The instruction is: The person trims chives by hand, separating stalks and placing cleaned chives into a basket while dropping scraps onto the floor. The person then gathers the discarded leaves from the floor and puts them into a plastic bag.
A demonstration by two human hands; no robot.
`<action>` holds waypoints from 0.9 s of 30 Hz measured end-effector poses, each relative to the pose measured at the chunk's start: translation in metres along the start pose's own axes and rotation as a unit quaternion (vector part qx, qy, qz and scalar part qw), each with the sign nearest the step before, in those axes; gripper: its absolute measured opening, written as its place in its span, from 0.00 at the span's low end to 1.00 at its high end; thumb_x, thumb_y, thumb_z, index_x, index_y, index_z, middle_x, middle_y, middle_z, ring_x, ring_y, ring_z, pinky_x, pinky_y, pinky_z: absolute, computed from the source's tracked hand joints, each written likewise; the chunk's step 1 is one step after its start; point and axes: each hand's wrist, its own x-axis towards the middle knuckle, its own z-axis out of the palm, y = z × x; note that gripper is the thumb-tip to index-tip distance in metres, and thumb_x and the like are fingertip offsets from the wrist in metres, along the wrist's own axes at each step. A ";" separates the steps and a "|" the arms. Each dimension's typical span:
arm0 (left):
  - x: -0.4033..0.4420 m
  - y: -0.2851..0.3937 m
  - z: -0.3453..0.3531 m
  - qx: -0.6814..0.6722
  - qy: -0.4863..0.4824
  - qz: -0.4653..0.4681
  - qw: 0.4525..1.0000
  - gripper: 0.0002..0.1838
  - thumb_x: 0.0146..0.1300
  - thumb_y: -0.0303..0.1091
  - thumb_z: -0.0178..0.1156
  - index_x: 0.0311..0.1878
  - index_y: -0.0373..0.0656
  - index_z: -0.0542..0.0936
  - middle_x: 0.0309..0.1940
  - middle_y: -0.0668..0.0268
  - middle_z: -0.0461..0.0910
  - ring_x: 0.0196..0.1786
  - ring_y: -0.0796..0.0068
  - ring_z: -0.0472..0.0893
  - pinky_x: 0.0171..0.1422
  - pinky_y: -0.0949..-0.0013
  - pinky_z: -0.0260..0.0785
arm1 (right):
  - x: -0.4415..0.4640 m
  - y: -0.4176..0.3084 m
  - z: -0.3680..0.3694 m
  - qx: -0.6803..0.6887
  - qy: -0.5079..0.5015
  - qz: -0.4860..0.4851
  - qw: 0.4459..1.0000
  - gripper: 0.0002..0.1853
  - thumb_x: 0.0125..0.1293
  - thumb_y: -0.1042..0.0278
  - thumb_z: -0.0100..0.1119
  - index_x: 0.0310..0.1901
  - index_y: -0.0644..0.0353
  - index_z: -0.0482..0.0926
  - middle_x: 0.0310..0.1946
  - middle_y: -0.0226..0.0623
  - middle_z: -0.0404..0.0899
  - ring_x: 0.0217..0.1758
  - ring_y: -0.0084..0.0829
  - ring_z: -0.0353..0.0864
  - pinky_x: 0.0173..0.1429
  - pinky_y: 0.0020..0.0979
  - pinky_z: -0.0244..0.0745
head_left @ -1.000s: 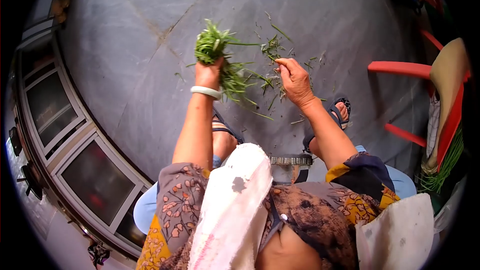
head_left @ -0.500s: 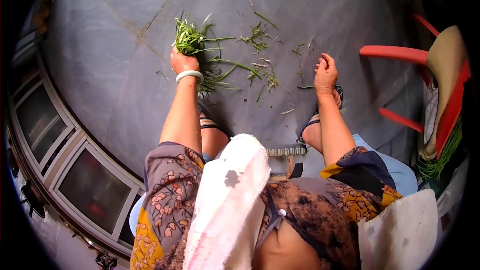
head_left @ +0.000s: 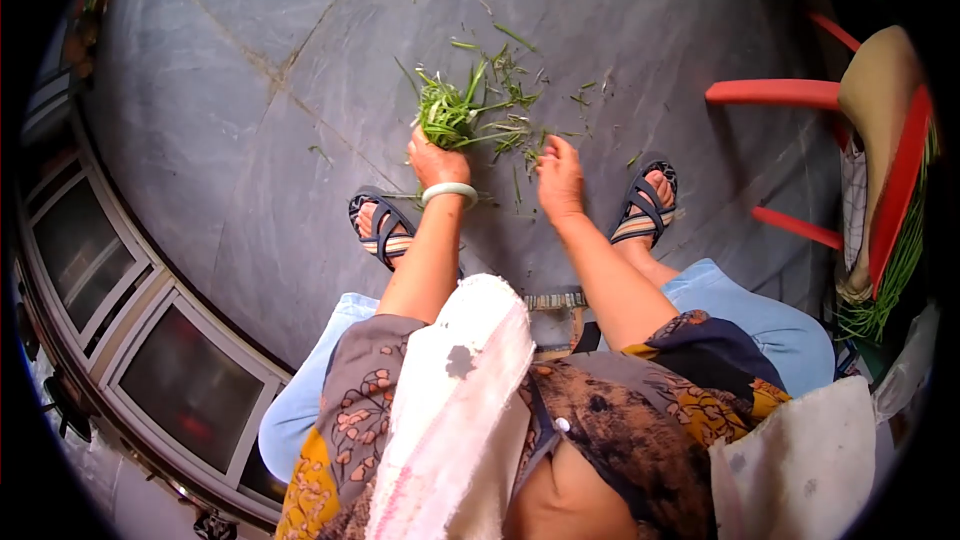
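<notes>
A bunch of green chives (head_left: 447, 112) with pale ends is gripped in my left hand (head_left: 437, 162), above the floor. A pale bangle (head_left: 450, 191) circles my left wrist. My right hand (head_left: 560, 178) is to the right of the bunch, apart from it. Its fingers are curled together; whatever they may hold is too small to make out. Beyond and between my hands, loose chive trimmings (head_left: 512, 90) are scattered over the grey floor.
My sandalled feet (head_left: 648, 205) stand on either side of my hands. On the right is a red-framed chair (head_left: 775, 92), with more long green stalks (head_left: 905, 260) hanging beside it. A cabinet with glass panels (head_left: 200, 370) runs along the left.
My left hand has moved right with the chives, over the scattered trimmings. My right hand has come left and nearer to the bunch. My feet now show more fully.
</notes>
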 end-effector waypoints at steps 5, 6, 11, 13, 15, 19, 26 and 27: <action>-0.025 0.018 0.006 -0.213 -0.083 -0.073 0.971 0.21 0.53 0.33 0.67 0.50 0.39 0.74 0.44 0.52 0.81 0.46 0.54 0.80 0.53 0.59 0.70 | -0.013 -0.063 0.049 0.001 -0.101 0.019 0.995 0.20 0.68 0.60 0.46 0.55 0.64 0.74 0.54 0.53 0.74 0.57 0.53 0.72 0.61 0.40 0.68; -0.025 0.021 0.003 -0.187 -0.105 -0.088 0.973 0.23 0.53 0.34 0.68 0.52 0.40 0.73 0.44 0.53 0.82 0.45 0.60 0.81 0.53 0.62 0.71 | -0.012 -0.070 0.051 0.069 -0.132 0.079 0.986 0.24 0.70 0.53 0.45 0.57 0.64 0.74 0.54 0.50 0.75 0.58 0.43 0.74 0.62 0.36 0.66; -0.016 -0.008 0.011 -0.345 -0.225 -0.131 0.902 0.32 0.50 0.38 0.74 0.56 0.41 0.71 0.48 0.61 0.80 0.46 0.68 0.79 0.53 0.66 0.72 | -0.005 -0.091 0.034 0.289 -0.271 0.166 0.903 0.32 0.71 0.40 0.46 0.54 0.66 0.76 0.49 0.36 0.77 0.54 0.25 0.69 0.62 0.29 0.62; -0.015 -0.005 0.005 -0.361 -0.245 -0.137 0.889 0.35 0.48 0.40 0.76 0.58 0.41 0.71 0.48 0.62 0.80 0.46 0.69 0.79 0.52 0.67 0.72 | -0.004 -0.099 0.027 0.282 -0.293 0.161 0.899 0.33 0.70 0.38 0.47 0.53 0.66 0.77 0.50 0.35 0.77 0.54 0.26 0.69 0.62 0.29 0.62; -0.012 0.004 -0.003 -0.345 -0.250 -0.157 0.891 0.36 0.45 0.41 0.78 0.57 0.40 0.73 0.47 0.63 0.80 0.45 0.69 0.79 0.50 0.67 0.73 | 0.000 -0.099 0.024 0.267 -0.310 0.159 0.899 0.34 0.69 0.36 0.47 0.53 0.66 0.77 0.50 0.35 0.77 0.55 0.27 0.70 0.62 0.28 0.62; -0.010 0.010 -0.009 -0.448 -0.236 -0.190 0.841 0.19 0.53 0.30 0.73 0.47 0.39 0.79 0.39 0.66 0.81 0.38 0.70 0.80 0.44 0.67 0.76 | 0.009 -0.128 0.002 0.250 -0.367 0.196 0.874 0.35 0.66 0.32 0.48 0.53 0.62 0.77 0.51 0.34 0.74 0.54 0.28 0.70 0.62 0.33 0.62; 0.020 0.001 -0.029 -0.461 -0.126 -0.178 0.860 0.09 0.51 0.20 0.62 0.37 0.37 0.77 0.27 0.65 0.78 0.26 0.69 0.78 0.30 0.67 0.72 | 0.077 -0.161 -0.030 0.108 -0.362 0.080 0.922 0.23 0.68 0.51 0.56 0.56 0.58 0.76 0.44 0.29 0.76 0.47 0.22 0.74 0.45 0.30 0.79; 0.020 -0.005 -0.035 -0.456 -0.127 -0.173 0.864 0.09 0.51 0.20 0.62 0.36 0.37 0.77 0.26 0.65 0.78 0.25 0.70 0.78 0.29 0.67 0.72 | 0.095 -0.165 -0.035 0.072 -0.334 0.040 0.939 0.22 0.68 0.53 0.55 0.56 0.59 0.76 0.42 0.28 0.77 0.45 0.20 0.74 0.43 0.29 0.79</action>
